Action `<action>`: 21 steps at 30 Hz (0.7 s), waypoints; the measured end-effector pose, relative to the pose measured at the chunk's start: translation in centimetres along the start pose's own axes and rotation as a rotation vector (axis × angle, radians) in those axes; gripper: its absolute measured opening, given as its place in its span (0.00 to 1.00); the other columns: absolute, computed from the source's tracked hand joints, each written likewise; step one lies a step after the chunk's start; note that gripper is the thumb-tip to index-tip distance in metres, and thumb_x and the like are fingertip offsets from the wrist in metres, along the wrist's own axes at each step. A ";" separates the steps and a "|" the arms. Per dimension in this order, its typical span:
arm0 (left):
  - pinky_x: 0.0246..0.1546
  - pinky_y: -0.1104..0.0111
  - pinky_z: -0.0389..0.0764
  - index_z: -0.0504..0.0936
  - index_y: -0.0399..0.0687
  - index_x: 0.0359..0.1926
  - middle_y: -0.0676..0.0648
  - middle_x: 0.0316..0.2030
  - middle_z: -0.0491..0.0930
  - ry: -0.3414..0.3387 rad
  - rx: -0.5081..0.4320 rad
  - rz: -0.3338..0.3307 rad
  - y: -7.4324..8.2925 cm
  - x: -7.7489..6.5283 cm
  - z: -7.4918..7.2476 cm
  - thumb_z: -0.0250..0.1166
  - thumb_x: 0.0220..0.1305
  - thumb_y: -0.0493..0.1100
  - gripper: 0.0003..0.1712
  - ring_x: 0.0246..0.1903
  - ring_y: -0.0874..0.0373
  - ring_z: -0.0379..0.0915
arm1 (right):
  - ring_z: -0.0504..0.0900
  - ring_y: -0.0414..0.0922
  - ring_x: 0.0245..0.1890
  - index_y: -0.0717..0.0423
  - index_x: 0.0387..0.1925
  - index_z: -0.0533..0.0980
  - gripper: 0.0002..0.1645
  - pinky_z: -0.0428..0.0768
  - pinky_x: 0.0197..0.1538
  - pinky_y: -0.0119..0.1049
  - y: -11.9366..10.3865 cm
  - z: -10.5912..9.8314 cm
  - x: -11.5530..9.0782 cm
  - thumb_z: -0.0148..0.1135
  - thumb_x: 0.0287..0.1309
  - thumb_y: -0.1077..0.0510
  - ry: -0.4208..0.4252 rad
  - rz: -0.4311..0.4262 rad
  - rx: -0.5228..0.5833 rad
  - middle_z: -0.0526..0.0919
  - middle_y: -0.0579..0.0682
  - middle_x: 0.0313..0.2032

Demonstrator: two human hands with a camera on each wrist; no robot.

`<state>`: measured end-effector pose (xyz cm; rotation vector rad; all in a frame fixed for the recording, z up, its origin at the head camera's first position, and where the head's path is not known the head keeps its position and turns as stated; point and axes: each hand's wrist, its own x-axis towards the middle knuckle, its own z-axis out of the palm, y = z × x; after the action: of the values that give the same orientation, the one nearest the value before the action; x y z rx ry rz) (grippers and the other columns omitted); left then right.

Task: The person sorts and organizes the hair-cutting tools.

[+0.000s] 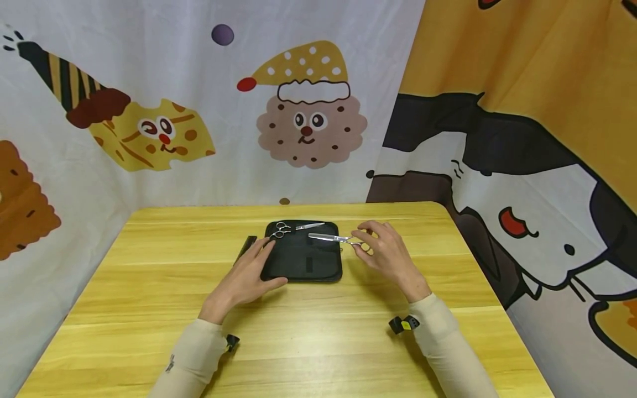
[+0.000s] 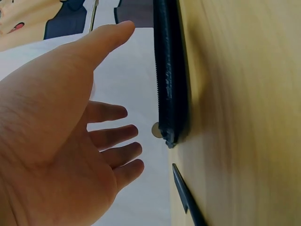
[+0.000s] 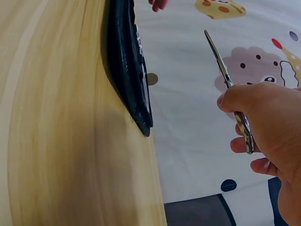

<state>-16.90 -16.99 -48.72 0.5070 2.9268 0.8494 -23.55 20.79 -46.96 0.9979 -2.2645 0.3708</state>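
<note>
My right hand (image 1: 385,251) pinches a pair of silver hairdressing scissors (image 3: 225,73) by the handle, between thumb and fingers. Their blades point left, raised above the right part of a black zip case (image 1: 293,260). A second pair of scissors (image 1: 282,230) lies across the top of that case, finger rings to the left and blades to the right. My left hand (image 1: 249,276) hovers at the case's left side, holding nothing. In the left wrist view its fingers are spread, the thumb apart, beside the zipped edge of the case (image 2: 171,70).
A narrow black item (image 1: 245,250) lies on the wooden table (image 1: 308,337) left of the case; its pointed end (image 2: 183,190) shows in the left wrist view. Behind the table hangs a cartoon-printed curtain (image 1: 189,61), which continues down both sides.
</note>
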 end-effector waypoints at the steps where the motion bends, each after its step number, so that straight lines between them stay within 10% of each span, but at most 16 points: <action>1: 0.84 0.30 0.66 0.57 0.37 0.90 0.30 0.90 0.52 -0.006 0.000 -0.013 -0.1 0.0 0.1 0.77 0.73 0.63 0.61 0.89 0.27 0.51 | 0.90 0.54 0.45 0.56 0.50 0.93 0.19 0.87 0.45 0.48 0.1 0.1 -0.1 0.88 0.57 0.61 -0.001 0.005 -0.001 0.92 0.57 0.49; 21: 0.82 0.35 0.72 0.62 0.25 0.85 0.24 0.85 0.61 -0.038 0.008 -0.065 -1.8 0.7 0.7 0.75 0.76 0.59 0.56 0.83 0.25 0.63 | 0.90 0.53 0.45 0.56 0.50 0.93 0.17 0.86 0.45 0.47 0.7 1.1 -0.7 0.87 0.59 0.60 -0.052 0.056 0.010 0.91 0.56 0.50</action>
<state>-17.94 -17.81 -50.24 0.4205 2.8964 0.8118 -24.18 21.12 -48.26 0.9614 -2.3435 0.3846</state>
